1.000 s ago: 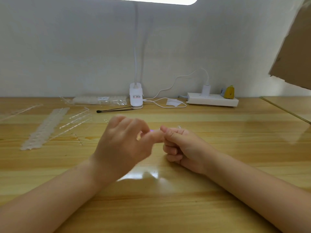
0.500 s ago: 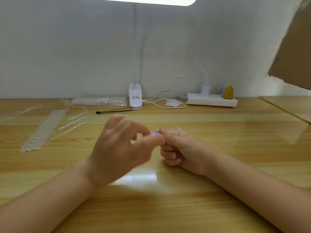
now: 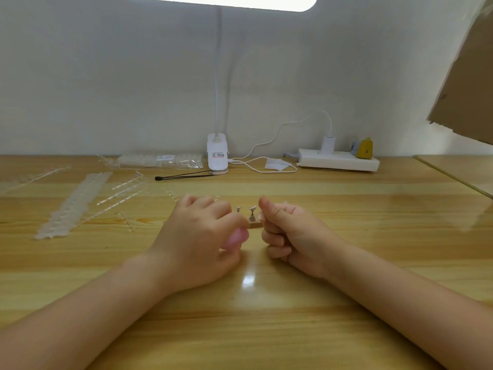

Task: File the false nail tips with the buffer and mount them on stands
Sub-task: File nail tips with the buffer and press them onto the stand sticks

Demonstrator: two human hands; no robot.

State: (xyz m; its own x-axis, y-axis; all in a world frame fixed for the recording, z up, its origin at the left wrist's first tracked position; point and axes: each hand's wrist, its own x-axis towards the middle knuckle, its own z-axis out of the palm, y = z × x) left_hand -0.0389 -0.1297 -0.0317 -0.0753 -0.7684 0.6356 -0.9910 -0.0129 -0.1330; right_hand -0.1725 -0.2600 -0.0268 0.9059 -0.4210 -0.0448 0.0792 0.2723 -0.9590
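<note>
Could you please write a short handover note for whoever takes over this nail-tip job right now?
Left hand: fingers curled round a pink buffer, low over the table.
Right hand: fist curled, thumb on top; whether it pinches a nail tip cannot be told.
Stands: small metal posts on a wooden base between the hands; two show, and whether they carry tips is too small to tell.
Spare tips: strips lie on the table to the left, a bagged pack by the wall.
Done: unclear.
Left: file the tips, press each onto a stand.
</note>
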